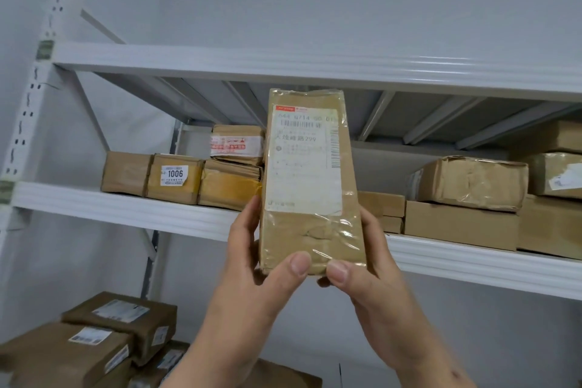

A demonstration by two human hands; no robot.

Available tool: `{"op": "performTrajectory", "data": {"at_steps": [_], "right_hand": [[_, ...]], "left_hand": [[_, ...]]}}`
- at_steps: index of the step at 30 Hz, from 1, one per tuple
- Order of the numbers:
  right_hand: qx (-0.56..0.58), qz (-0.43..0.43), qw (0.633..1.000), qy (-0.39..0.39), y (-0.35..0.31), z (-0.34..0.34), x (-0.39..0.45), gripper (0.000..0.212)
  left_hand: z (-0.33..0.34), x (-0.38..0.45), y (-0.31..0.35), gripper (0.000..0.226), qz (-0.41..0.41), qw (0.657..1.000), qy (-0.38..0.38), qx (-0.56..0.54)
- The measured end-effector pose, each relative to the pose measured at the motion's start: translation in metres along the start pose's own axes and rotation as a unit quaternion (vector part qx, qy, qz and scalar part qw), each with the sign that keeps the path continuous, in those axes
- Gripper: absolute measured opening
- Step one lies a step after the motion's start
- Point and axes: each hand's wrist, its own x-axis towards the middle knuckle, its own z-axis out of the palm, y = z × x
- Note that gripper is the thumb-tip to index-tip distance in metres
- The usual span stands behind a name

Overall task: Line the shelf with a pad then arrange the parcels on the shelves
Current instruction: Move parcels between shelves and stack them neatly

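Both hands raised, left hand (252, 249) and right hand (374, 258) gripping, thumbs forward

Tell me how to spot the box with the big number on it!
Find the middle shelf of the white rack and look toward its left end. In the row of brown parcels there, take the second from the left. Only it has a small white sticker reading 1006.

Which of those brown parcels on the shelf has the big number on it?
The second parcel from the left on the middle shelf. Its white sticker reads 1006; its neighbours show none.
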Motion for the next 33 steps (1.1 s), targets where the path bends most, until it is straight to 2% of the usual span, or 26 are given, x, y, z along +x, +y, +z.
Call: {"op": "performTrajectory", "data": {"at_steps": [5, 9, 12, 17, 22, 26, 33], "right_hand": [[-0.020, -0.017, 1.000, 0.008, -0.002, 0.016, 0.007, 0.085], [-0.031, -0.020, 0.999, 0.031, -0.006, 0.012, 0.006, 0.094], [-0.063, -0.032, 0.995, 0.065, -0.011, -0.001, 0.001, 0.084], [-0.118, -0.053, 0.980, 0.153, -0.018, -0.034, -0.012, 0.083], [-0.132, -0.065, 0.968, 0.204, -0.035, -0.072, -0.025, 0.085], [-0.149, -0.074, 0.961, 0.221, -0.052, -0.105, -0.030, 0.076], [-0.150, -0.099, 0.962, 0.207, -0.077, -0.167, -0.033, 0.067]], "left_hand": [[-0.010, 0.005, 0.002, 0.105, 0.010, 0.999, 0.041, -0.012], [-0.004, 0.010, 0.006, 0.111, 0.015, 1.000, 0.009, -0.002], [0.011, 0.015, 0.005, 0.114, 0.021, 1.000, -0.020, 0.010], [0.049, 0.025, -0.005, 0.097, 0.017, 0.999, -0.047, 0.010], [0.098, 0.041, -0.009, 0.086, 0.033, 0.998, -0.048, 0.027], [0.136, 0.056, -0.013, 0.099, 0.069, 0.992, -0.056, 0.088], [0.191, 0.071, -0.026, 0.084, 0.131, 0.978, -0.073, 0.148]]}}
